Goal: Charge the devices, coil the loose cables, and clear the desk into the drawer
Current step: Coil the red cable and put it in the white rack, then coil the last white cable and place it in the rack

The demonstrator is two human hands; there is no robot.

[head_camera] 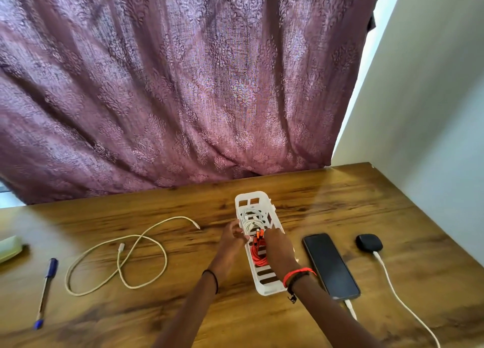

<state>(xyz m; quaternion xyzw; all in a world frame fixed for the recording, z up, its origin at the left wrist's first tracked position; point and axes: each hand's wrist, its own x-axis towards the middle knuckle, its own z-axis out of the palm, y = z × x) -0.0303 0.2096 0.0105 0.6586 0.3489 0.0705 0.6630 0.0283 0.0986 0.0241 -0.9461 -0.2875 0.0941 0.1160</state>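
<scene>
A white slotted basket (252,199) stands mid-desk and holds a coiled white cable (250,216) and a coiled orange cable (258,256). My left hand (233,239) holds the basket's left wall near the white coil. My right hand (277,245) reaches into the basket and its fingers pinch the orange cable's plug ends. A loose white cable (117,253) sprawls uncoiled on the desk to the left. Right of the basket lies a black phone (331,265) with a white charging cable plugged in. A black earbud case (369,242) has a white cable attached.
A blue pen (47,292) lies near the left front of the wooden desk (340,198). A pale green object (10,246) sits at the left edge. A purple curtain hangs behind the desk, and a white wall runs along the right side.
</scene>
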